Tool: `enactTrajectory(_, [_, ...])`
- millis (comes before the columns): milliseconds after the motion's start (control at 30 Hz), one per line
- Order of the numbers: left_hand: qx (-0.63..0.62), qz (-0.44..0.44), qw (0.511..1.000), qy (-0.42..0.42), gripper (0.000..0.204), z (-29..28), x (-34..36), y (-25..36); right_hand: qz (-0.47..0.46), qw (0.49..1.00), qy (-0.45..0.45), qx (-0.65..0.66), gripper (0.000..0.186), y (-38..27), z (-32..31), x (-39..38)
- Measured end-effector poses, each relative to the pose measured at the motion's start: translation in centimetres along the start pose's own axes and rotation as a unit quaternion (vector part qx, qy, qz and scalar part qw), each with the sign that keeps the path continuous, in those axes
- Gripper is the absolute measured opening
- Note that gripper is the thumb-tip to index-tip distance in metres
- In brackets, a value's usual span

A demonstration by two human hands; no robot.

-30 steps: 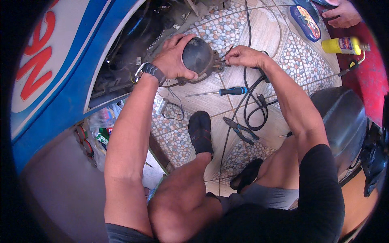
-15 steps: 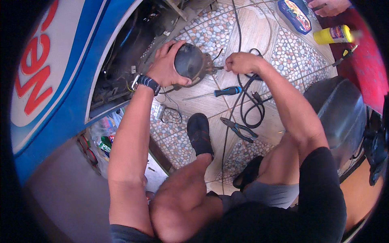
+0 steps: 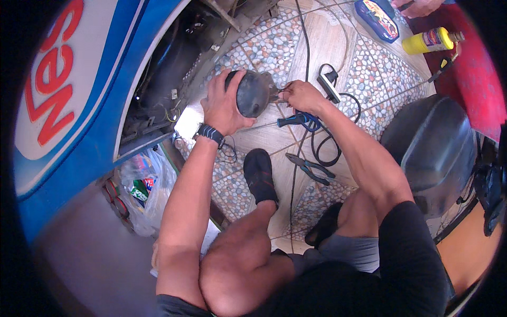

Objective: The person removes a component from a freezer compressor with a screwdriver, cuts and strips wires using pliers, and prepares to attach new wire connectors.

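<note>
My left hand point(image 3: 224, 108), a watch strap on its wrist, is wrapped round a dark domed metal compressor point(image 3: 252, 95) and tilts it above the tiled floor. At the compressor's right side, my right hand point(image 3: 304, 98) is closed in a pinch on a thin dark wire point(image 3: 284, 90); the fingers partly hide its end. Just below lies a screwdriver point(image 3: 292, 121) with a blue and black handle, its shaft running left under my left hand. Pliers point(image 3: 310, 168) with dark handles rest nearer my feet. Black cable point(image 3: 338, 156) loops beneath my right forearm.
A blue appliance point(image 3: 119, 105) with an open dark compartment stands left. A white socket block point(image 3: 328, 87) lies beyond my right hand. Far right are a blue case point(image 3: 377, 21), a yellow bottle point(image 3: 428, 41) and another person's hand point(image 3: 420, 6). A large black casing point(image 3: 433, 142) stands right.
The compressor has turned in my left hand, which has shifted right and down. My right hand has moved slightly left, close to the compressor's side. The socket block has come into sight.
</note>
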State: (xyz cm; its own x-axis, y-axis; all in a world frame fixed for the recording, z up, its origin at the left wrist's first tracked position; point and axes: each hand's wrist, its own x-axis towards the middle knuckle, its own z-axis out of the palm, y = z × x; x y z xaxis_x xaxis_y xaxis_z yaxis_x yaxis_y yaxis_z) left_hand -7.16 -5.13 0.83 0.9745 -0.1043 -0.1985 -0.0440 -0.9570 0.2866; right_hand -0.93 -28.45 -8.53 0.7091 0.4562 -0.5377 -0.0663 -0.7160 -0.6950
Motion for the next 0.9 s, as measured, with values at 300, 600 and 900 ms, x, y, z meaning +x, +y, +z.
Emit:
enactTrajectory(300, [-0.027,0.005,1.0,0.009,0.128,1.0,-0.2,-1.1,0.038,0.995,0.05,0.079,0.035,-0.4,0.8,-1.4])
enactTrajectory(600, [0.011,-0.043,0.999,-0.023,0.125,0.0,-0.1,0.1,0.053,0.986,-0.062,0.149,0.029,1.6,0.3,-1.4])
enactTrajectory(900, [0.008,-0.045,0.999,-0.024,0.128,0.4,-0.2,0.3,-0.021,1.0,-0.012,-0.015,0.033,0.7,-1.3,-1.4])
